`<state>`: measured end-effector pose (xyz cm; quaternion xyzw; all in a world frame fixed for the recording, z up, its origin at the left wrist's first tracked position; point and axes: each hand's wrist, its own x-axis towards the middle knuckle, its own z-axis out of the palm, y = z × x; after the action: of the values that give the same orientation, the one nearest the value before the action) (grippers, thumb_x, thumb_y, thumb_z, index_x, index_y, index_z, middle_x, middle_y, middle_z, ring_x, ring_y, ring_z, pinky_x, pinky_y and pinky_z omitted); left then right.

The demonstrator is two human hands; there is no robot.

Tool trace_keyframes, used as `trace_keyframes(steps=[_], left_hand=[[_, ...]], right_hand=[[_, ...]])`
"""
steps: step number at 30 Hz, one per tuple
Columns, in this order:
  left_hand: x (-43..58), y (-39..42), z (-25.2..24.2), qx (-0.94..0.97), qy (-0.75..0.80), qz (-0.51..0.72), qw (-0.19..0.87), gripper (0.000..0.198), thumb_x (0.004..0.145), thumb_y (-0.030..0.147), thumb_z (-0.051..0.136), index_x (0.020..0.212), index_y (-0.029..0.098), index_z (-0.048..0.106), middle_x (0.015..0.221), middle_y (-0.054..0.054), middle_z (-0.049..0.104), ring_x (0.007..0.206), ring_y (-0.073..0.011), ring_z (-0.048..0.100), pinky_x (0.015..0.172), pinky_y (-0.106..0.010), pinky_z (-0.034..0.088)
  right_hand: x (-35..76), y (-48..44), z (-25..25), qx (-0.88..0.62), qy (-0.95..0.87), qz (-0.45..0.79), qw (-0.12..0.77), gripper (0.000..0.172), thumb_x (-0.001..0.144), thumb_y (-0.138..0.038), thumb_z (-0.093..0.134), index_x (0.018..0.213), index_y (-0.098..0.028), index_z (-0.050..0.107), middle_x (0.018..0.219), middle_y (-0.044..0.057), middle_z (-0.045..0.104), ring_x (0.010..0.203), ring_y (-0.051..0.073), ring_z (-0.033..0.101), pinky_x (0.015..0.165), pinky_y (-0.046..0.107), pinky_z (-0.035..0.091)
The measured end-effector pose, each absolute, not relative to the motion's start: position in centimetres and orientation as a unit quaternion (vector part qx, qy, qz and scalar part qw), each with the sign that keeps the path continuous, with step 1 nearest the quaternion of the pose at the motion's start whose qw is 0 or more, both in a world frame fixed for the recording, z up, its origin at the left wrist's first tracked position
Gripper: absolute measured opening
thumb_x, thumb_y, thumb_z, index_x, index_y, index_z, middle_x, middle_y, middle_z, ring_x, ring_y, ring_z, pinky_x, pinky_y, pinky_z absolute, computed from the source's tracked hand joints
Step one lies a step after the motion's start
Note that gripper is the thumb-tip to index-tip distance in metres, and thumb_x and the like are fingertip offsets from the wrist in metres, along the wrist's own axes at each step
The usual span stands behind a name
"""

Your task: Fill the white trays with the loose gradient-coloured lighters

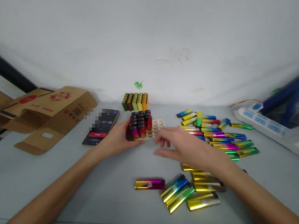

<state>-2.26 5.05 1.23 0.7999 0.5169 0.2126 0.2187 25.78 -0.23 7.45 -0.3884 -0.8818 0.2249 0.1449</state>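
Note:
My left hand (pixel 123 136) grips the left side of a pale tray (pixel 159 123) with rows of slots. Several red and purple lighters with black tops (pixel 141 123) stand upright in the tray's left part. The slots on its right side hold nothing. My right hand (pixel 173 141) hovers just right of the tray, fingers half curled and thumb apart, with nothing visible between them. Beneath and beyond that hand, many shiny lighters (pixel 218 134) in gold, blue, green and pink lie loose. Nearer me lie a gold and purple lighter (pixel 150 184) and several others (pixel 180 195).
Behind the tray stands a block of upright green, brown and yellow lighters (pixel 135 102). A phone (pixel 102 127) showing a timer lies to the left, beside an opened cardboard box (pixel 59 108). A white power strip (pixel 269 128) runs along the right. The wall (pixel 154 47) closes off the back.

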Motion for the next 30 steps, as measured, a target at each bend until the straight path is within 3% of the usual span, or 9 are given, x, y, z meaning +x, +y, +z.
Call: trace_keyframes(steps=[4, 10, 14, 19, 25, 30], left_hand=[[-2.2, 5.0, 1.2, 0.796, 0.520, 0.221, 0.217, 0.073, 0.075, 0.065, 0.087, 0.128, 0.019, 0.065, 0.122, -0.012, 0.080, 0.109, -0.0367, 0.079, 0.100, -0.047, 0.064], [-2.3, 5.1, 1.3, 0.797, 0.520, 0.219, 0.217, 0.072, 0.074, 0.066, 0.086, 0.125, 0.019, 0.066, 0.120, -0.014, 0.081, 0.107, -0.0383, 0.079, 0.097, -0.051, 0.065], [-2.1, 5.0, 1.5, 0.794, 0.520, 0.219, 0.226, 0.070, 0.073, 0.064, 0.085, 0.124, 0.019, 0.065, 0.120, -0.014, 0.081, 0.106, -0.0383, 0.079, 0.097, -0.050, 0.064], [-2.0, 4.9, 1.7, 0.789, 0.525, 0.216, 0.235, 0.072, 0.072, 0.061, 0.085, 0.127, 0.019, 0.066, 0.122, -0.014, 0.081, 0.109, -0.0375, 0.079, 0.100, -0.050, 0.064], [-2.0, 4.8, 1.8, 0.787, 0.523, 0.216, 0.247, 0.077, 0.074, 0.067, 0.084, 0.131, 0.018, 0.066, 0.119, -0.013, 0.082, 0.105, -0.0374, 0.080, 0.096, -0.048, 0.065], [-2.0, 4.9, 1.8, 0.791, 0.528, 0.212, 0.226, 0.079, 0.072, 0.067, 0.085, 0.131, 0.018, 0.066, 0.118, -0.013, 0.081, 0.107, -0.0394, 0.079, 0.100, -0.050, 0.064]], right_hand=[[25.4, -4.4, 6.7, -0.327, -0.921, 0.209, 0.029, 0.040, 0.093, -0.054, 0.085, 0.103, -0.016, 0.075, 0.108, 0.011, 0.074, 0.105, 0.032, 0.071, 0.091, 0.042, 0.056], [24.8, -4.6, 6.1, -0.319, -0.929, 0.188, 0.013, 0.019, 0.104, -0.032, 0.075, 0.109, -0.013, 0.075, 0.116, 0.015, 0.073, 0.112, 0.034, 0.070, 0.100, 0.050, 0.057], [26.0, -2.6, 6.1, -0.351, -0.890, 0.275, 0.096, 0.014, 0.103, -0.028, 0.077, 0.109, -0.016, 0.074, 0.110, 0.010, 0.076, 0.104, 0.026, 0.072, 0.092, 0.039, 0.058], [27.7, -0.8, 5.3, -0.362, -0.790, 0.397, 0.295, 0.014, 0.100, -0.028, 0.080, 0.112, -0.022, 0.077, 0.106, 0.004, 0.079, 0.092, 0.018, 0.070, 0.080, 0.031, 0.056], [28.0, 0.1, 4.8, -0.371, -0.558, 0.585, 0.457, 0.024, 0.085, -0.037, 0.093, 0.105, -0.026, 0.084, 0.104, 0.002, 0.081, 0.092, 0.017, 0.070, 0.084, 0.032, 0.055], [27.5, 0.3, 4.1, -0.377, -0.399, 0.674, 0.494, 0.031, 0.075, -0.039, 0.100, 0.101, -0.029, 0.087, 0.108, 0.002, 0.083, 0.098, 0.018, 0.071, 0.094, 0.035, 0.054]])
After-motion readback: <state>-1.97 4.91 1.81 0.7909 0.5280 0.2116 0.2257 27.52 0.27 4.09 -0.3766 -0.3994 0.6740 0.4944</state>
